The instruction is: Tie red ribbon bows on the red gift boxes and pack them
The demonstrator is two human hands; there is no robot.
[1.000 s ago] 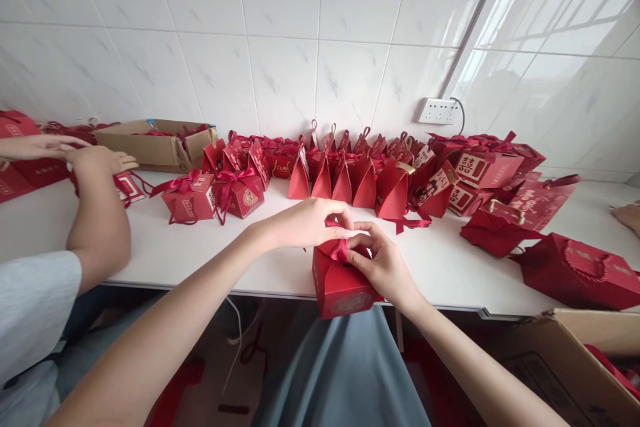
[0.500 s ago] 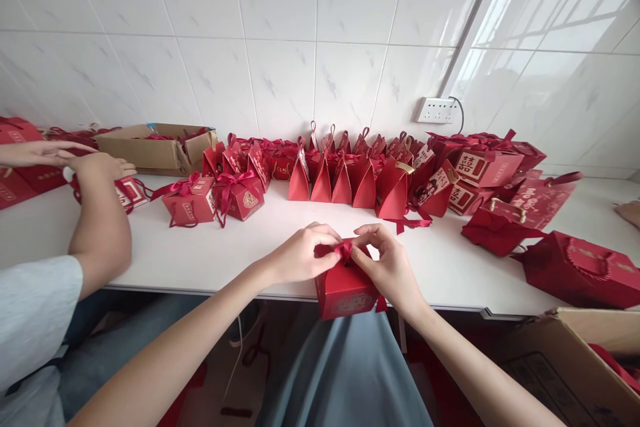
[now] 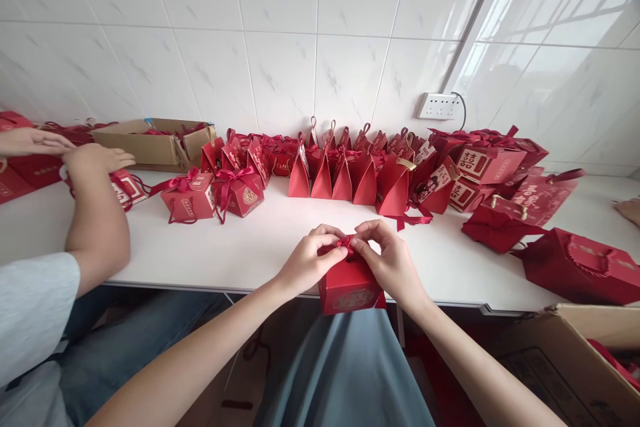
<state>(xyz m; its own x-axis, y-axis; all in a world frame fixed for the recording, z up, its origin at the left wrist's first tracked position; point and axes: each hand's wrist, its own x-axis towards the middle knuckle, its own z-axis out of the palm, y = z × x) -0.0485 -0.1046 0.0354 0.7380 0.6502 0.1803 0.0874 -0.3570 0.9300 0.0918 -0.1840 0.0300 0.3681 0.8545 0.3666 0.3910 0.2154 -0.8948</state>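
Note:
A red gift box with a pale printed pattern on its front sits at the table's front edge, partly overhanging it. On its top is a dark red ribbon gathered in a bow or knot. My left hand pinches the ribbon from the left between thumb and fingers. From the right, my right hand pinches the same ribbon with thumb and forefinger. The fingers hide much of the knot, so its exact shape cannot be made out.
Red triangular boxes stand in rows behind my hands. Two bow-tied boxes sit left of them, near an open carton. More boxes are piled at right, above another carton. A co-worker's arm rests at left.
Both hands stay at the ribbon, my left hand slightly further right and the fingers drawn closer together. The box has turned a little, its front now facing me more squarely.

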